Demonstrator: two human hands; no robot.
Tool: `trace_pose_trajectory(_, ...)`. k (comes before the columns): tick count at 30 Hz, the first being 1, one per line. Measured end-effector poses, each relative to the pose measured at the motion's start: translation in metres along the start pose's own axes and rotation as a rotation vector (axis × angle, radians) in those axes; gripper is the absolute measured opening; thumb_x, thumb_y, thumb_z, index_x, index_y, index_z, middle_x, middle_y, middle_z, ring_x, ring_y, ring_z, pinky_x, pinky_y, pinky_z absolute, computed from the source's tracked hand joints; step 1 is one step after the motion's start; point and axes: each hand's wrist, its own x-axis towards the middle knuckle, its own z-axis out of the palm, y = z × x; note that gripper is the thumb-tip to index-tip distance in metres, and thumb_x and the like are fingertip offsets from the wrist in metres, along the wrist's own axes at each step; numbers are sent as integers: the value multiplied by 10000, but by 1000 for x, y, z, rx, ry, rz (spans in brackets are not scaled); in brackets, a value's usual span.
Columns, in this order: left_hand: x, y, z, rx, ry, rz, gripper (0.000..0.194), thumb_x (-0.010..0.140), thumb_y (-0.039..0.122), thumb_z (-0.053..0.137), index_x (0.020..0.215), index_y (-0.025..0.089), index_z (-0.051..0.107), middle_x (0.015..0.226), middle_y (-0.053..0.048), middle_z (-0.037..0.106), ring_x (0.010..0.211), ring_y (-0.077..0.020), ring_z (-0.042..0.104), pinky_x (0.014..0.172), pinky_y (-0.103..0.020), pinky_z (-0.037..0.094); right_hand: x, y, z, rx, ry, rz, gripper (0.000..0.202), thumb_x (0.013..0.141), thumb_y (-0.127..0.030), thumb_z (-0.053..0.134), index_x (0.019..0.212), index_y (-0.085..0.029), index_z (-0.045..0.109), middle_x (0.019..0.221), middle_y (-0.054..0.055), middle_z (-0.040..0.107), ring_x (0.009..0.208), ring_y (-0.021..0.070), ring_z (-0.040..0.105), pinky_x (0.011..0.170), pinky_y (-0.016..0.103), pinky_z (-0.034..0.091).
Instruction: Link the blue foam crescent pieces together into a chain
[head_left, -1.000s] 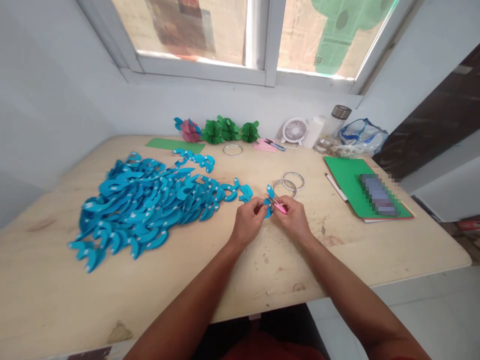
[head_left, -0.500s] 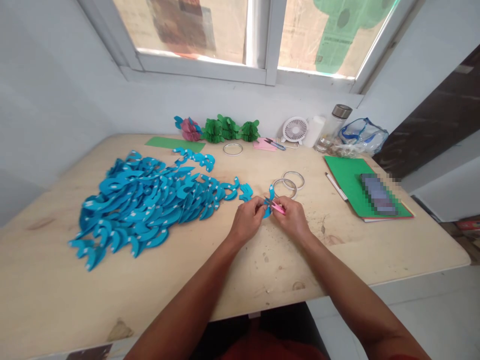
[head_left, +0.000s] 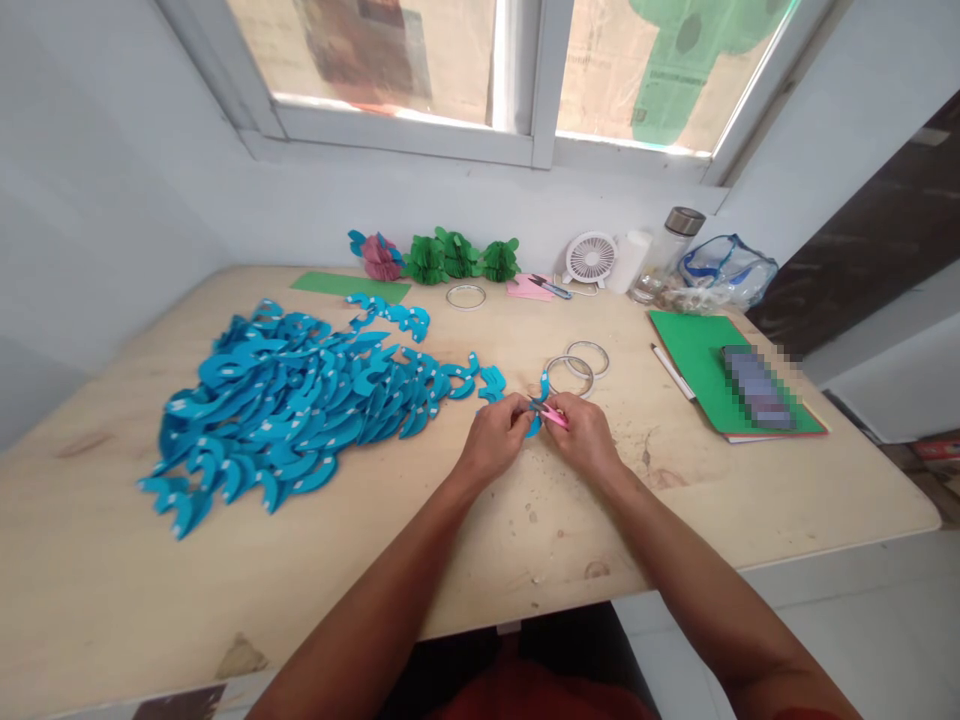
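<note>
My left hand is closed, pinching a curved blue paper cutout over the middle of the table. In my closed right hand are pink-handled thread snips, their dark blades pointing left at the cutout, close to my left fingertips. Whether the blades are cutting the paper I cannot tell. Left of my hands lies a large heap of blue paper cutouts, many marked with small white patches. A small loose blue piece rests just beyond my left hand.
Two rolls of tape lie beyond my right hand, a third roll farther back. Along the wall stand green paper decorations, a white fan and a bottle. A phone rests on green sheets beside a pen.
My hands stay in nearly the same place, with only a slight shift of the blue cutout and the snips between them. Nothing else has visibly moved.
</note>
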Motion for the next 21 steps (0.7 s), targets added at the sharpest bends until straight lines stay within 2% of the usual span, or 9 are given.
trace_pose_trajectory(7,0,6,-1,0,-9,-43,148,751,214,487,724,186,630,676,-12,656,619,-150,564,585,-246,369,0,0,1,1,10,9,107,759,-188,503,704,-202,594,681,30,599,626,159,517,569,245,328)
trace_pose_trajectory(13,-3,9,4,167,74,-45,146,743,192,490,650,191,602,646,-15,643,606,-147,557,576,-246,342,0,-1,4,103,43,67,123,735,-196,512,652,-195,602,656,22,601,610,146,518,562,235,333)
trace_pose_trajectory(16,-4,10,5,236,119,-35,146,741,188,489,624,192,575,632,-22,630,607,-155,551,576,-254,332,0,-3,5,279,41,141,192,760,-265,505,598,-184,571,556,-14,524,544,123,473,513,223,304)
trace_pose_trajectory(21,-4,8,6,307,162,25,135,734,175,486,620,197,553,642,-37,621,637,-166,549,604,-265,342,1,-4,6,501,25,269,378,762,-425,521,486,-175,462,448,-57,314,435,76,299,431,209,200)
